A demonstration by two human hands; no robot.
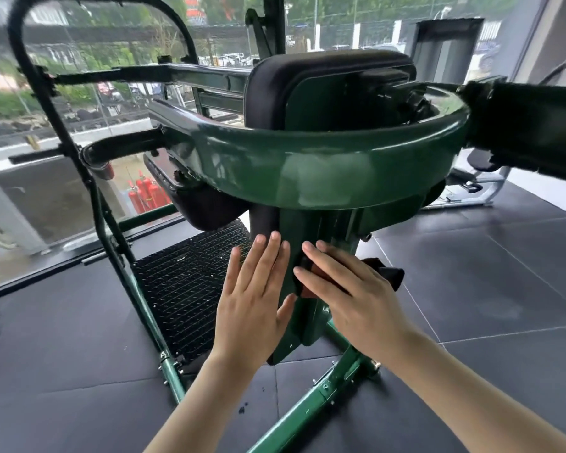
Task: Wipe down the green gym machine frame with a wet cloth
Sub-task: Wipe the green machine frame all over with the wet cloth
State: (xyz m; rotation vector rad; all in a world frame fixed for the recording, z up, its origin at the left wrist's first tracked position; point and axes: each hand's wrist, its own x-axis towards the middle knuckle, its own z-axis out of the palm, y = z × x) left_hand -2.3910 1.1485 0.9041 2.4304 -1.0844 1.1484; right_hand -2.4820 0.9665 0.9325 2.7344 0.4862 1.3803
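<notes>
Right hand (347, 289) presses the soft, limp cloth (386, 273) flat-fingered on the rigid green post (311, 243), lower centre; left hand (255, 289) braces, fingers straight.

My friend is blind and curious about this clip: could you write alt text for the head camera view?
A person's right hand presses a dark cloth against the upright post of a green gym machine, while the left hand lies flat on the post beside it. Above curves a broad green frame bar under a black seat pad; behind are large windows.

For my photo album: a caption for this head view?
Right hand presses a dark cloth on the green post; left hand rests flat alongside.
</notes>
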